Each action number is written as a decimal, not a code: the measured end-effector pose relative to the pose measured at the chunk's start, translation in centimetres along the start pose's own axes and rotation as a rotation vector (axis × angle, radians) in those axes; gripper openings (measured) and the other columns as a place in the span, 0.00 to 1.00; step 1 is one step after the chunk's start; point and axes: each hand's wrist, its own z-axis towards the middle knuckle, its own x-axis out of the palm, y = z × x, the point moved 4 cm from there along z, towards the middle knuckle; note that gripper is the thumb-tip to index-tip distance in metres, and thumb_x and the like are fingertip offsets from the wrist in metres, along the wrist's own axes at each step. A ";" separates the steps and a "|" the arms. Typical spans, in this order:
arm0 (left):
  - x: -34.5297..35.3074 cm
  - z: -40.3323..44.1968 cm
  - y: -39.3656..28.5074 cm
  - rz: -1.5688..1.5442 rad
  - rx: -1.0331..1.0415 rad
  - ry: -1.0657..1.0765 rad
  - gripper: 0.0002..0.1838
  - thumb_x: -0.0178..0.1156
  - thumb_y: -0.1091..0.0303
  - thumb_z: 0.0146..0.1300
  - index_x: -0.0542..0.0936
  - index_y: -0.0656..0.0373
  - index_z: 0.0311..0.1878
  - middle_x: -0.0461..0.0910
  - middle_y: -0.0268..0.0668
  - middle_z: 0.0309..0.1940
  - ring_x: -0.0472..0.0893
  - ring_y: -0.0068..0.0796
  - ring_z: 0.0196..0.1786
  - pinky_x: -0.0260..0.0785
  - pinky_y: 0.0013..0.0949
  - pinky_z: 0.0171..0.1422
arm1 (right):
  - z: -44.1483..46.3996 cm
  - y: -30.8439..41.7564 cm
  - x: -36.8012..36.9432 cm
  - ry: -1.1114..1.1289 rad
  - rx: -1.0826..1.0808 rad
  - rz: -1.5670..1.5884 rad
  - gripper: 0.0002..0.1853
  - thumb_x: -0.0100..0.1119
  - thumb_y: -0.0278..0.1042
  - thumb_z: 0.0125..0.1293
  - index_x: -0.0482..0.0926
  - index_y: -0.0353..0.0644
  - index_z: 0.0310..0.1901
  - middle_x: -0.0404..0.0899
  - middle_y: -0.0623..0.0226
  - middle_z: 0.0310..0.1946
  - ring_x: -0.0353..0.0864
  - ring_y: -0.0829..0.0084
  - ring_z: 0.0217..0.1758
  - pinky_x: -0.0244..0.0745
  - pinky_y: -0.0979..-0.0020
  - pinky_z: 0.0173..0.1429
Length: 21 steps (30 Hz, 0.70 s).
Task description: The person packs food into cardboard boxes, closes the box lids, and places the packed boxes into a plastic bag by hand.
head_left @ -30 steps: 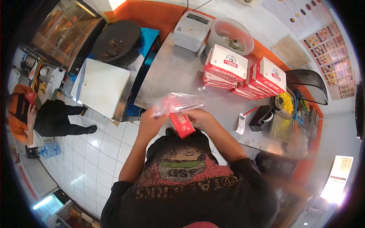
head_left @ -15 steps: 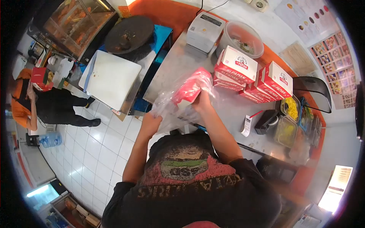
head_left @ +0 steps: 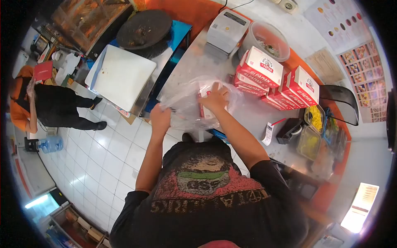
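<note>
A clear plastic bag (head_left: 180,97) lies spread at the front edge of the metal table, with a red and white box (head_left: 205,108) inside or under its film. My left hand (head_left: 160,118) is closed on the bag's left edge. Over the box rests my right hand (head_left: 215,98), its fingers spread; whether it touches the box directly or through the plastic I cannot tell. Just beyond it stand stacked red and white boxes (head_left: 260,68), with a second stack (head_left: 301,87) to their right.
Behind are a grey printer (head_left: 227,31) and a clear tub (head_left: 264,41). To the right lie a receipt (head_left: 268,134), a black tape dispenser (head_left: 288,131) and food containers (head_left: 316,119). Left are a white cutting board (head_left: 124,76) and a co-worker (head_left: 53,103) holding a red box.
The red box has come down from the air to the table with the bag around it. My right hand has opened over it. My left hand has moved slightly up and left, still gripping plastic.
</note>
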 end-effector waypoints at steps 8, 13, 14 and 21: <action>-0.8 0.1 -0.9 0.301 0.229 -0.244 0.08 0.60 0.72 0.54 0.75 0.67 0.32 0.79 0.55 0.27 0.81 0.57 0.34 0.71 0.48 0.39 | 1.1 -2.5 1.0 0.185 0.084 -0.161 0.64 0.72 0.60 0.44 0.43 0.50 0.78 0.43 0.34 0.75 0.41 0.39 0.79 0.54 0.35 0.70; 2.3 -0.2 0.4 0.333 0.267 -0.072 0.06 0.59 0.75 0.51 0.75 0.66 0.32 0.79 0.55 0.27 0.80 0.61 0.35 0.69 0.50 0.37 | -1.4 -0.6 0.0 -0.074 0.119 0.025 0.64 0.73 0.58 0.45 0.40 0.54 0.78 0.47 0.38 0.74 0.47 0.41 0.78 0.55 0.38 0.70; 1.2 0.2 0.2 0.359 0.293 -0.179 0.07 0.59 0.75 0.51 0.74 0.66 0.33 0.79 0.55 0.27 0.79 0.61 0.35 0.69 0.50 0.37 | -0.9 -1.1 0.3 -0.057 0.113 0.028 0.60 0.72 0.60 0.46 0.49 0.50 0.78 0.49 0.39 0.74 0.46 0.41 0.78 0.51 0.36 0.73; -0.1 0.8 -0.9 0.341 0.254 -0.227 0.07 0.59 0.74 0.52 0.73 0.65 0.33 0.78 0.51 0.25 0.79 0.53 0.30 0.68 0.46 0.37 | 0.8 -5.7 -0.4 0.023 0.083 -0.041 0.46 0.69 0.63 0.49 0.72 0.44 0.67 0.60 0.41 0.70 0.52 0.39 0.75 0.52 0.37 0.72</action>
